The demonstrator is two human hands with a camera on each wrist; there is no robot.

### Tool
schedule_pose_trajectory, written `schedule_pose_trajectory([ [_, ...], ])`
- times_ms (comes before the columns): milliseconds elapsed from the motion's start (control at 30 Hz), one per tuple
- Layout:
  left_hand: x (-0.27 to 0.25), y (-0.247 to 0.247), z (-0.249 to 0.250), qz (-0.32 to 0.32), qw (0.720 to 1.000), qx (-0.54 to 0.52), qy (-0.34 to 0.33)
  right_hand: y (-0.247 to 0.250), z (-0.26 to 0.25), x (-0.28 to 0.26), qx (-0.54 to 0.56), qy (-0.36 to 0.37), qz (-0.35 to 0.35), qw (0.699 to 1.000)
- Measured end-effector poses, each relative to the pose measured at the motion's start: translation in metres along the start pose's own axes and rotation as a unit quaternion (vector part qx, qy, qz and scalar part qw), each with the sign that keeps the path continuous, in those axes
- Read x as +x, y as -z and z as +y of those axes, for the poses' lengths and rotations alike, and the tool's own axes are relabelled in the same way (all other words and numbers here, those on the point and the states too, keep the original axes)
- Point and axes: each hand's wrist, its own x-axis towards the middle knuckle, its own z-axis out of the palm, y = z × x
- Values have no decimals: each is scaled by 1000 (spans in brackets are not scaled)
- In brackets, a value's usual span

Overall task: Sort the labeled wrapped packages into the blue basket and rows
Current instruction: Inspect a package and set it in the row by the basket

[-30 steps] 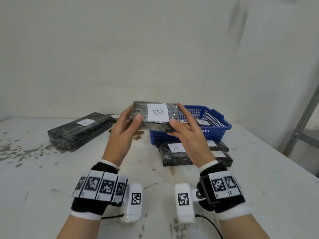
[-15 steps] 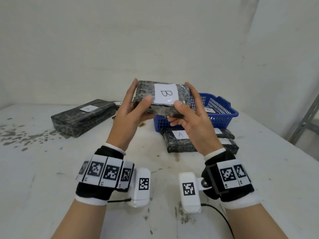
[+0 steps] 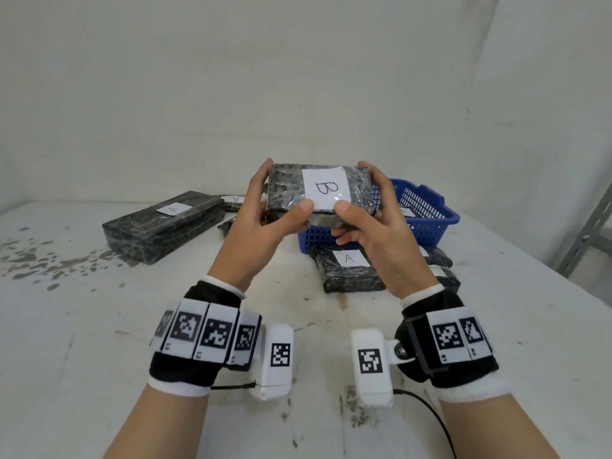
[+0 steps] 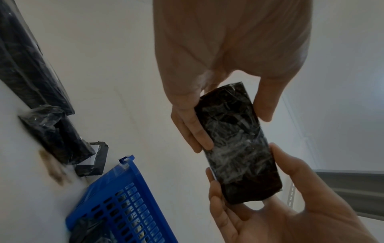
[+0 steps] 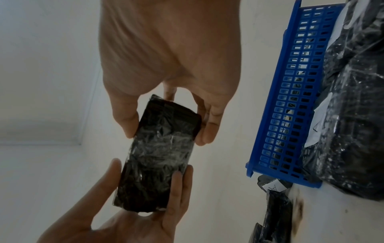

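While aloft, package B [image 3: 319, 193] sits between both hands.

Package B [image 3: 319, 193]: black, plastic-wrapped, which you hold up above the table, label facing you.
Basket [image 3: 427, 223]: blue, behind it, holding a labeled package.

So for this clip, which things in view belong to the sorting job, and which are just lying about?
Part of the job:
- B package, held up by the left hand and right hand
- blue basket, a package inside
- A package in front of the basket
- long package on the left

Just lying about:
- grey metal shelving post at the right edge
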Motion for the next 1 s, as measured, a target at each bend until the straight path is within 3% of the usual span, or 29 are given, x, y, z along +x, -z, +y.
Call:
schedule_pose_trajectory([
  [367,-4,-3,2,-5,997,52,-62,-10,-3,-9,-44,30,32,998],
  [600,-2,-2,5,10,1000,-4,-25,-8,-6,-9,-25,26,30,999],
  [1000,-3,-2,11,41,999,-6,16,-4,-8,-8,-25,9,29,999],
])
